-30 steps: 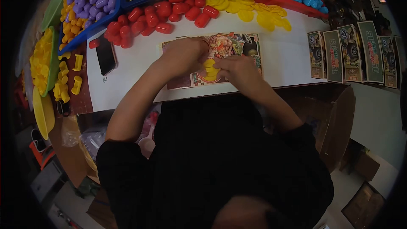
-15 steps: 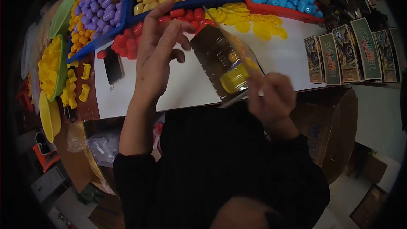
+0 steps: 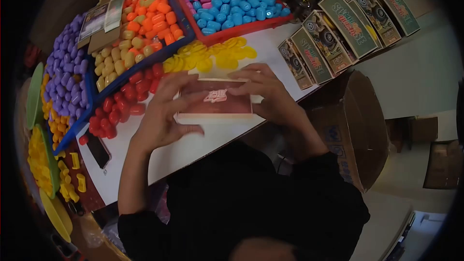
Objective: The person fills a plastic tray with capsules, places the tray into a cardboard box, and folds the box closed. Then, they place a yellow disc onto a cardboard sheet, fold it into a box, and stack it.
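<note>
Between my two hands is a small cardboard box (image 3: 217, 108), its dark reddish face with a pale printed emblem turned up toward me. My left hand (image 3: 166, 108) grips the box's left end, fingers over the upper side and thumb sticking out below. At the other end my right hand (image 3: 270, 94) holds on, its fingers bent over the top right corner. The inside of the box is hidden. Just beyond it lie flat yellow discs (image 3: 212, 57), and red capsules (image 3: 121, 104) are heaped left of my left hand.
Blue tray (image 3: 104, 99) holds orange, beige and purple capsules; a red tray (image 3: 241, 33) holds blue and pink ones. Printed boxes (image 3: 338, 34) stand in a row at right. A phone (image 3: 98, 152) lies at the white surface's left. Below right is an open carton (image 3: 360, 130).
The box, earlier open toward me with yellow pieces visible inside, now shows a printed face. My left hand has come onto it, so both hands hold it. The view has swung right.
</note>
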Action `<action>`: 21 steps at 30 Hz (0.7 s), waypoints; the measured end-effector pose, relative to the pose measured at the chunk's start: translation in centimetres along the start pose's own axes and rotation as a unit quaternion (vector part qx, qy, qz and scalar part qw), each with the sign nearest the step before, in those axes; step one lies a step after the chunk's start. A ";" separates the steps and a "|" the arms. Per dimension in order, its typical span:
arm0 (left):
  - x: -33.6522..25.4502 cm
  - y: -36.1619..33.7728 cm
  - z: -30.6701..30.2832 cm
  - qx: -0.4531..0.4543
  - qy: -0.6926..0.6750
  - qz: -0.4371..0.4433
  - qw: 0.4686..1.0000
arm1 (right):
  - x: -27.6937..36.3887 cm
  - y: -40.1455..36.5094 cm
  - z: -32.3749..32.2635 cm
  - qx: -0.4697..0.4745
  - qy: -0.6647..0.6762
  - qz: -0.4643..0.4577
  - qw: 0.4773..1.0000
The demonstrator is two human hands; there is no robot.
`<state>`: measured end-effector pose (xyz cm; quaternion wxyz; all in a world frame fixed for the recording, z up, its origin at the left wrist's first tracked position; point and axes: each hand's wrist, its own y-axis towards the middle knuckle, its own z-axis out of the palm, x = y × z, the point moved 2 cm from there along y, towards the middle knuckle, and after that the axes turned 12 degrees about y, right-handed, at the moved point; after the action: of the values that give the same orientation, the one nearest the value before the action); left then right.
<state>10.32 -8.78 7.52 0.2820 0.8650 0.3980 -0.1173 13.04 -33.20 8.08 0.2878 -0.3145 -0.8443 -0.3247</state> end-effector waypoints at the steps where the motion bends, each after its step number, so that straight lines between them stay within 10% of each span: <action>1: -0.4 0.2 -0.8 -0.002 0.001 0.007 1.000 | 0.3 0.2 -0.5 0.117 -0.008 -0.003 0.993; 21: -2.0 0.4 1.6 0.062 0.261 -0.020 0.963 | 0.7 1.0 5.0 0.153 -0.303 -0.018 0.941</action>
<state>9.31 -11.18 7.27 0.1120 0.8733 0.4669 0.0825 11.91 -28.70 5.84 0.0574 -0.3349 -0.9365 -0.0866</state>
